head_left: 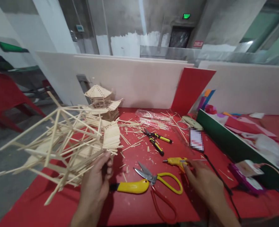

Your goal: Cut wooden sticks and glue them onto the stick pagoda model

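My left hand (pixel 98 175) is closed at the near edge of a wooden-stick model (pixel 68 142), thumb and fingertips pinching it beside a slatted roof panel. This open frame of pale sticks reaches past the table's left side. My right hand (pixel 203 179) has its fingers closed at the rear of a yellow hot glue gun (pixel 176 161), whose nozzle points left; the palm hides part of its handle. Between my hands lie open scissors (pixel 152 179) with one yellow and one red handle, and a yellow-handled knife (pixel 133 186), its black end beside my left hand.
Black-and-yellow pliers (pixel 157 143) and loose sticks (pixel 131 126) lie on the red table (pixel 132 208). A tiered pavilion model (pixel 100 99) stands behind. At right are a phone-like device (pixel 196 139), a green-sided box (pixel 222 138) and a cable (pixel 218 175). White boards (pixel 134 82) line the back.
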### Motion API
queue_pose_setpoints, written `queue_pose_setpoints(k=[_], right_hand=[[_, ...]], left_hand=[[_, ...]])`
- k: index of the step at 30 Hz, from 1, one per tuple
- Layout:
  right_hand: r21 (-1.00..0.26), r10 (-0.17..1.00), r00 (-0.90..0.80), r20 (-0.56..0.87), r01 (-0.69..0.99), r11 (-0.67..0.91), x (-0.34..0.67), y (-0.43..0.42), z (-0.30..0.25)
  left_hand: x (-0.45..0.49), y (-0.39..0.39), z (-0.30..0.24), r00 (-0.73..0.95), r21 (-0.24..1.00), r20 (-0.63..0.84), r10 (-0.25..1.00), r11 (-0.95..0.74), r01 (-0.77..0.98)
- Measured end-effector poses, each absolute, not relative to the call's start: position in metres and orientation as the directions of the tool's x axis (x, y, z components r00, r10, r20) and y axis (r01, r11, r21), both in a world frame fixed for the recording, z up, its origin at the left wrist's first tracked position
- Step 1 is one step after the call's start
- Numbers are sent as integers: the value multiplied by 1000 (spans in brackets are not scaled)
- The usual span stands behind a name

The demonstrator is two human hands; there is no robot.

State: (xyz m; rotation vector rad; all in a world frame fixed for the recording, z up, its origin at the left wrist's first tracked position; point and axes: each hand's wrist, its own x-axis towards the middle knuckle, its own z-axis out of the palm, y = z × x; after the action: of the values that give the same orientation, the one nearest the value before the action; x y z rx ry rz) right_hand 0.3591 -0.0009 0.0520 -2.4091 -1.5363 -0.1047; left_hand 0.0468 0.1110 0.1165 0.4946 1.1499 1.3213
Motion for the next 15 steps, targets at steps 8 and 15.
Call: queue_pose_setpoints(k=[8,15], right_hand=[[-350,893,381,-238,824,-445,384,-12,26],[-472,879,387,-279,742,-476,383,-5,22]], left_hand=[[50,104,121,-164,778,-447,879,292,-556],[54,102,127,-128,716,-496,859,321,-619]])
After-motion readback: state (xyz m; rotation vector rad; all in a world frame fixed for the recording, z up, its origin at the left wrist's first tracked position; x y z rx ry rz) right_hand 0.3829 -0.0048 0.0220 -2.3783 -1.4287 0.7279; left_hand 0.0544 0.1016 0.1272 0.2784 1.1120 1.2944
